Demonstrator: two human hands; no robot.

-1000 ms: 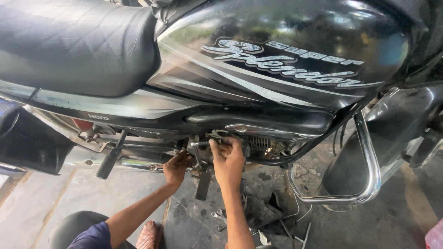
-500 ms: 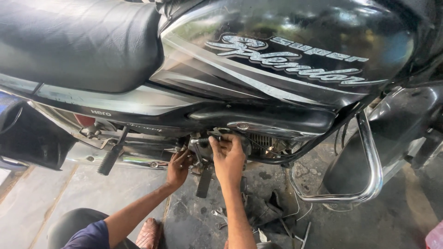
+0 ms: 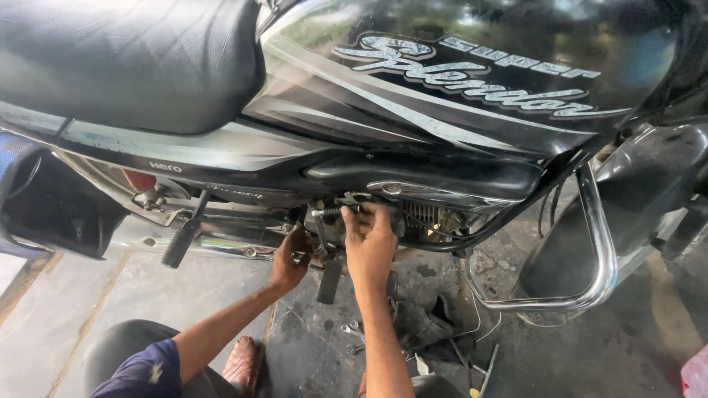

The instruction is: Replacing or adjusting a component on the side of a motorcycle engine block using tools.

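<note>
Both hands work at the motorcycle engine (image 3: 413, 217), tucked under the fuel tank (image 3: 457, 81). Left hand (image 3: 289, 262) curls around a low fitting; right hand (image 3: 371, 247) spreads open on the casing. The chrome guard (image 3: 601, 250) and footrest (image 3: 181, 243) flank them; tools (image 3: 354, 332) litter the floor below.

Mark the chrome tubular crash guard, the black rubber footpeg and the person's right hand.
chrome tubular crash guard (image 3: 603, 243): head view, on its upright bend.
black rubber footpeg (image 3: 178, 245): head view, mid-length of the rubber.
right hand (image 3: 371, 247): head view, back of hand.

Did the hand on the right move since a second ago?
No. The right hand stays up on the engine parts under the black tank, just above the foot peg, as before. Only the camera view shifted a little.
</note>
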